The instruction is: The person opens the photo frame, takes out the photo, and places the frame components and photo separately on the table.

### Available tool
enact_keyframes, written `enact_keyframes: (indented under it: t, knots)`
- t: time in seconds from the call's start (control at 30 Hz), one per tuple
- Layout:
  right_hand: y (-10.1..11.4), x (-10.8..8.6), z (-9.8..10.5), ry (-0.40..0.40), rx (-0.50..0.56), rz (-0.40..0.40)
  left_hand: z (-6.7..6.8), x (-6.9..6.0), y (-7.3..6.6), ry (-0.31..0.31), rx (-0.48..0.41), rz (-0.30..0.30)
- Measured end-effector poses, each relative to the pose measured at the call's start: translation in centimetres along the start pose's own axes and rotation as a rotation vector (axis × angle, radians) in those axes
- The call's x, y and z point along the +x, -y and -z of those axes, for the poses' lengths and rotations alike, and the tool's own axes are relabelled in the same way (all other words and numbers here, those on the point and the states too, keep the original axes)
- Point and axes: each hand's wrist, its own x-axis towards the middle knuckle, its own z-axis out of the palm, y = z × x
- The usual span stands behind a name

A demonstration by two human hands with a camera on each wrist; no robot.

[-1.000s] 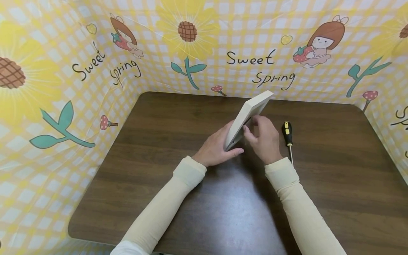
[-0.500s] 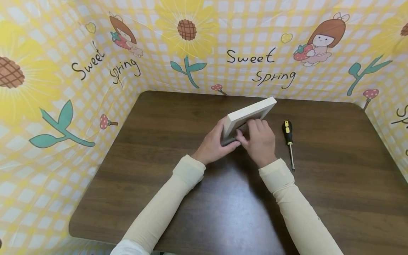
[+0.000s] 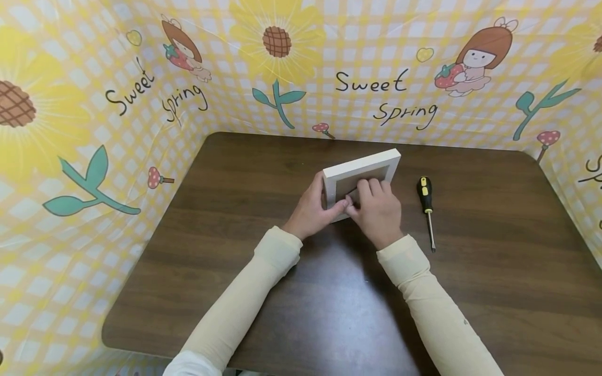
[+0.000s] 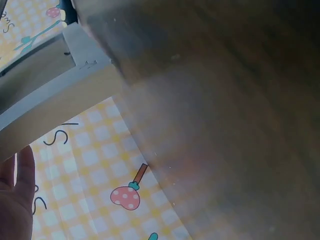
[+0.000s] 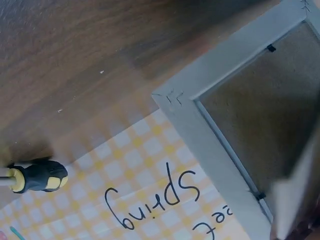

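A white picture frame (image 3: pixel 362 163) is tilted up above the table, with its brown backing board (image 5: pixel 260 105) facing the person. My left hand (image 3: pixel 312 209) grips the frame's left side, thumb on the back face and fingers behind. Small black tabs (image 5: pixel 271 48) sit along the inner edge of the frame. Over the lower part of the backing, my right hand (image 3: pixel 378 211) has its fingers curled round a thin flap (image 5: pixel 295 195) standing out from it. That flap is blurred in the right wrist view, and the right fingertips are mostly hidden. Both thumbs lie close together.
To the right of the hands, a black and yellow screwdriver (image 3: pixel 425 196) lies on the dark wooden table (image 3: pixel 226 209), its tip toward the person. A yellow checked cloth (image 3: pixel 357 42) with printed flowers stands round the back and sides.
The picture frame has turned so its back faces the person more, and its top has come down to the left. The right hand has shifted left with it. The screwdriver lies still.
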Motion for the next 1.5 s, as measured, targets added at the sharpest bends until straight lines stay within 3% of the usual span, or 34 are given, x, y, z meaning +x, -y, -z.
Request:
enact_keyframes:
  t: [0.1, 0.27, 0.47, 0.97, 1.27, 1.5]
  knots:
    - [0.5, -0.1, -0.1, 0.018, -0.02, -0.016, 0.1, 0.1, 0.1, -0.019, 0.0, 0.018]
    - [1.2, -0.2, -0.4, 0.012, -0.048, -0.031, 0.3, 0.3, 0.5, -0.056, 0.039, -0.01]
    - [1.4, -0.3, -0.7, 0.0, -0.01, -0.053, 0.6, 0.5, 0.8, -0.066, 0.07, 0.002]
    - [1.2, -0.8, 0.1, 0.048, 0.05, -0.158, 0.6, 0.7, 0.7, -0.049, 0.128, -0.003]
    - [1.1, -0.9, 0.1, 0.044, 0.048, -0.177, 0.4, 0.8, 1.0, -0.037, 0.133, -0.002]
    - [0.3, -0.9, 0.6, 0.045, 0.114, -0.192, 0.5, 0.9, 1.0, -0.035, 0.126, 0.007]
